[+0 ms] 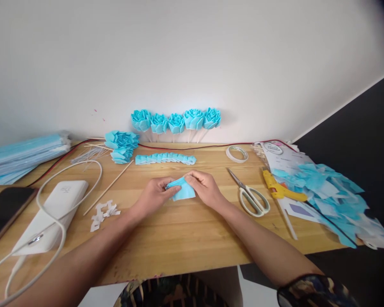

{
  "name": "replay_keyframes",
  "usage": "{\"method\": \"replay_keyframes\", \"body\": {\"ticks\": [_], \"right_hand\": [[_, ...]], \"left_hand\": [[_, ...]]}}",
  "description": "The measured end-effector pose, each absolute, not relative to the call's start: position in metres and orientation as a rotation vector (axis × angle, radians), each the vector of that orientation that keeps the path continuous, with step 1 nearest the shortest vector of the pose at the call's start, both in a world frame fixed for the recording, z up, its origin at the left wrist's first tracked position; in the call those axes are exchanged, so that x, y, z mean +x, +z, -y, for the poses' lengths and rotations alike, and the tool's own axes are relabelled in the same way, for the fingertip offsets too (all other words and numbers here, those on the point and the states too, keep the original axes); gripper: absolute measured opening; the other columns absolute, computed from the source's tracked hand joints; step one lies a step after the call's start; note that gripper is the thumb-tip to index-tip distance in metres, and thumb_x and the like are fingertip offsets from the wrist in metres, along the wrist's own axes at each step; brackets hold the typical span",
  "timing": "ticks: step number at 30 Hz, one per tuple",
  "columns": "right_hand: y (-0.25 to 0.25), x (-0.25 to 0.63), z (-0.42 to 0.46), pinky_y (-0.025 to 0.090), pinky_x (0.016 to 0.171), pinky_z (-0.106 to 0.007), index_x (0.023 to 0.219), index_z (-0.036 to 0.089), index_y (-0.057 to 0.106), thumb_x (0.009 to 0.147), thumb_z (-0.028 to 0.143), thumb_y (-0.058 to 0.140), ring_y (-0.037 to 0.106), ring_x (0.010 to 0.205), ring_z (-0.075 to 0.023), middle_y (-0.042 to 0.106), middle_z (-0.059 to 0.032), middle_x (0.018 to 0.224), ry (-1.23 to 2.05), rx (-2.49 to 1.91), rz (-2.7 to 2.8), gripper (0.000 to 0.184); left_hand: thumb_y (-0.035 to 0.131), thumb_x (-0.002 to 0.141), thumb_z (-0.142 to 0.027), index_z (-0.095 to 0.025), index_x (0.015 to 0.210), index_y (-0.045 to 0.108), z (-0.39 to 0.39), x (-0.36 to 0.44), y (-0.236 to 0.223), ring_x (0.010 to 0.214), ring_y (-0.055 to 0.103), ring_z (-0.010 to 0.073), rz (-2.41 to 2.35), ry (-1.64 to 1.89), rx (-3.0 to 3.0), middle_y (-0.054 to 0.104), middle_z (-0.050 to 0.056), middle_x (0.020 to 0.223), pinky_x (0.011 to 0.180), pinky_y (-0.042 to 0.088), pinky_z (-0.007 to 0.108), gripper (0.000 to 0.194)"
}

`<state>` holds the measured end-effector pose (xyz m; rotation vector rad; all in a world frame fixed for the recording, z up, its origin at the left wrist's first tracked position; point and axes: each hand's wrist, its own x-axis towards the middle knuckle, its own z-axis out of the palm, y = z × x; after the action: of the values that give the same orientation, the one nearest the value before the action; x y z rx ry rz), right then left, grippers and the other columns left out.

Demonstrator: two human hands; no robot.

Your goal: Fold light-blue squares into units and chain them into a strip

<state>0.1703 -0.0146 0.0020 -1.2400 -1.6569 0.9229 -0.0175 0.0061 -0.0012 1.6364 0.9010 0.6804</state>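
Between my two hands, just above the middle of the table, is a small stack of light blue fabric pieces [184,191]. My left hand [155,194] pinches its left side, thumb on top. The fingers of my right hand [205,187] grip the upper right edge. Right behind them lies a row of folded blue petals [164,158]. A thin wooden stick [109,187] lies left of my left hand, with white paper scraps [104,213] near its lower end. Scissors [252,196] with pale handles rest right of my right hand.
Several blue fabric flowers [176,123] on sticks lean against the wall. More flowers [121,145] lie at back left. A tape roll [237,154], yellow glue gun [281,187] and blue scraps [326,192] are right. A white power bank [53,213], cable, phone [8,213] and mask stack [25,153] are left.
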Motion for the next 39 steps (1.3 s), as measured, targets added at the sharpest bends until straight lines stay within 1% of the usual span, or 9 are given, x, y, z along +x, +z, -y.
{"method": "replay_keyframes", "body": {"ticks": [3, 6, 8, 15, 20, 23, 27, 31, 39], "right_hand": [[0.003, 0.172, 0.013, 0.043, 0.061, -0.023, 0.078, 0.017, 0.062, 0.090, 0.045, 0.047, 0.054, 0.066, -0.0124, 0.059, 0.0001, 0.070, 0.954, -1.205, 1.661, 0.034], [0.005, 0.170, 0.014, 0.045, 0.065, -0.023, 0.089, 0.019, 0.063, 0.079, 0.041, 0.063, 0.057, 0.072, -0.0136, 0.063, -0.0003, 0.079, 0.932, -1.206, 1.680, 0.023], [0.005, 0.167, 0.016, 0.043, 0.059, -0.022, 0.083, 0.019, 0.062, 0.074, 0.036, 0.069, 0.054, 0.065, -0.0120, 0.060, 0.0013, 0.073, 0.900, -1.257, 1.669, 0.021], [0.000, 0.166, 0.016, 0.037, 0.053, -0.021, 0.072, 0.017, 0.060, 0.087, 0.039, 0.053, 0.047, 0.058, -0.0100, 0.052, 0.0025, 0.063, 0.997, -1.256, 1.539, 0.028], [0.001, 0.179, 0.009, 0.045, 0.072, -0.026, 0.078, 0.017, 0.066, 0.093, 0.047, 0.041, 0.057, 0.072, -0.0146, 0.062, -0.0014, 0.073, 1.092, -1.134, 1.522, 0.042], [0.004, 0.182, 0.008, 0.046, 0.079, -0.028, 0.090, 0.017, 0.066, 0.091, 0.050, 0.044, 0.060, 0.083, -0.0172, 0.066, -0.0035, 0.085, 1.152, -1.065, 1.559, 0.040], [0.008, 0.177, 0.011, 0.045, 0.072, -0.024, 0.091, 0.017, 0.064, 0.080, 0.043, 0.063, 0.058, 0.078, -0.0151, 0.064, -0.0010, 0.083, 1.089, -1.163, 1.633, 0.028], [0.006, 0.174, 0.012, 0.041, 0.064, -0.022, 0.074, 0.017, 0.061, 0.082, 0.036, 0.061, 0.051, 0.065, -0.0113, 0.056, 0.0023, 0.068, 0.855, -1.261, 1.585, 0.020], [-0.003, 0.180, 0.008, 0.040, 0.062, -0.022, 0.075, 0.018, 0.058, 0.082, 0.037, 0.060, 0.048, 0.065, -0.0110, 0.052, 0.0021, 0.070, 0.898, -1.183, 1.468, 0.020]], "left_hand": [[0.058, 0.081, -0.042, -0.014, 0.070, 0.058, -0.007, -0.017, -0.001, 0.059, 0.045, 0.0110, -0.935, 0.700, 1.624, 0.049, -0.003, 0.061, 0.056, 0.035, 0.022, 0.030], [0.056, 0.081, -0.042, -0.014, 0.072, 0.060, -0.006, -0.016, 0.001, 0.060, 0.045, 0.0110, -0.966, 0.696, 1.641, 0.050, -0.003, 0.062, 0.055, 0.034, 0.021, 0.030], [0.056, 0.082, -0.042, -0.014, 0.073, 0.062, -0.004, -0.015, 0.001, 0.061, 0.045, 0.0112, -0.965, 0.685, 1.662, 0.051, -0.002, 0.063, 0.056, 0.034, 0.021, 0.030], [0.057, 0.083, -0.038, -0.014, 0.069, 0.059, -0.001, -0.013, 0.002, 0.060, 0.044, 0.0109, -0.911, 0.665, 1.643, 0.049, -0.003, 0.062, 0.056, 0.034, 0.022, 0.028], [0.058, 0.082, -0.040, -0.013, 0.075, 0.062, -0.006, -0.015, 0.000, 0.062, 0.045, 0.0114, -0.952, 0.681, 1.584, 0.052, -0.001, 0.065, 0.058, 0.035, 0.022, 0.029], [0.057, 0.082, -0.041, -0.013, 0.076, 0.063, -0.009, -0.015, -0.002, 0.062, 0.046, 0.0115, -0.996, 0.747, 1.569, 0.053, -0.001, 0.065, 0.058, 0.035, 0.022, 0.030], [0.058, 0.081, -0.041, -0.013, 0.074, 0.064, -0.008, -0.013, -0.004, 0.060, 0.046, 0.0112, -1.017, 0.812, 1.584, 0.054, -0.001, 0.063, 0.056, 0.035, 0.021, 0.029], [0.061, 0.079, -0.041, -0.013, 0.077, 0.066, -0.007, -0.012, -0.003, 0.060, 0.049, 0.0116, -1.001, 0.826, 1.547, 0.057, -0.001, 0.065, 0.057, 0.037, 0.021, 0.028], [0.065, 0.078, -0.037, -0.014, 0.064, 0.060, -0.011, -0.016, 0.001, 0.059, 0.047, 0.0094, -0.889, 0.884, 1.404, 0.055, -0.002, 0.059, 0.058, 0.037, 0.020, 0.028]]}}
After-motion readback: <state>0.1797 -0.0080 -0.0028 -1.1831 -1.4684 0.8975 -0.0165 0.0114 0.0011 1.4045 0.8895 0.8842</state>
